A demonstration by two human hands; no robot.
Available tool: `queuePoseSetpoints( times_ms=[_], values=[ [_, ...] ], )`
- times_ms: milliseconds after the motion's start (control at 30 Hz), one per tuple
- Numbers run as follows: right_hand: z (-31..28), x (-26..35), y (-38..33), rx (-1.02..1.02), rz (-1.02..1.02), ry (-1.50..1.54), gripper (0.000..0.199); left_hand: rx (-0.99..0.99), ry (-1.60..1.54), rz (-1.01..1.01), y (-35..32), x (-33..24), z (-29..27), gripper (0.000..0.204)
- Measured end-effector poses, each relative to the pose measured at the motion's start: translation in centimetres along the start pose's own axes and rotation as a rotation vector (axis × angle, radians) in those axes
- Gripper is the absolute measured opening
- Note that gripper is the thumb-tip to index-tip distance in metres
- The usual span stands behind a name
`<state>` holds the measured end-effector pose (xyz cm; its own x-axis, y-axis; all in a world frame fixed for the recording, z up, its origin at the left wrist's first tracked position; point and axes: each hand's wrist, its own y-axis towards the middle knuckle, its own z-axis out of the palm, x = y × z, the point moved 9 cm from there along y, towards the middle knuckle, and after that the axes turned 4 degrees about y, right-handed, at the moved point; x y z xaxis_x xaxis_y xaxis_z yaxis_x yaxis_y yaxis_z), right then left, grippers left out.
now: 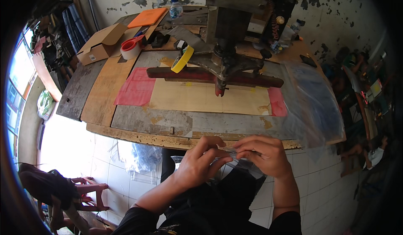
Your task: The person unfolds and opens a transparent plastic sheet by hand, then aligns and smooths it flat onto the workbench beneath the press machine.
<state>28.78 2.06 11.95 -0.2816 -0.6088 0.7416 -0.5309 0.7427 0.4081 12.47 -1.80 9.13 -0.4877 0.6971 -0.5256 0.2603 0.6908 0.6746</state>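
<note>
Just off the table's front edge, above my lap, my two hands are close together. My left hand (201, 159) is closed with thumb and fingers pinching the edge of a clear plastic sheet (248, 167). From the other side my right hand (267, 154) grips the same plastic, its fingers curled over it. Most of the sheet hangs below the hands and is hard to make out against my dark clothes. Beyond the hands, a press machine (222, 63) with a long dark bar (184, 73) stands over a cream sheet (180, 96) with pink ends.
Clear plastic sheets (317, 105) lie piled at the table's right. A yellow tape roll (182, 59) hangs on the machine. At the back left are a cardboard box (98, 46), white tape roll (131, 48) and orange pad (147, 17). Other people sit at both sides; a red stool (94, 189) stands left.
</note>
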Motion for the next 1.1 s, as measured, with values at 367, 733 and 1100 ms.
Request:
queuePoseSetpoints(
  times_ms=[367, 733, 1100],
  values=[
    [-1.4, -0.1, 0.2, 0.014, 0.049, 0.175, 0.017, 0.166, 0.007, -0.100, -0.3, 1.4, 1.2, 0.029],
    [-1.9, -0.6, 0.0, -0.059, 0.075, 0.154, 0.016, 0.127, -0.052, -0.073, -0.1, 1.3, 1.5, 0.018],
    [-1.9, -1.0, 0.0, -0.063, 0.114, 0.186, 0.018, 0.146, -0.015, -0.048, -0.4, 1.2, 1.3, 0.019]
  ],
)
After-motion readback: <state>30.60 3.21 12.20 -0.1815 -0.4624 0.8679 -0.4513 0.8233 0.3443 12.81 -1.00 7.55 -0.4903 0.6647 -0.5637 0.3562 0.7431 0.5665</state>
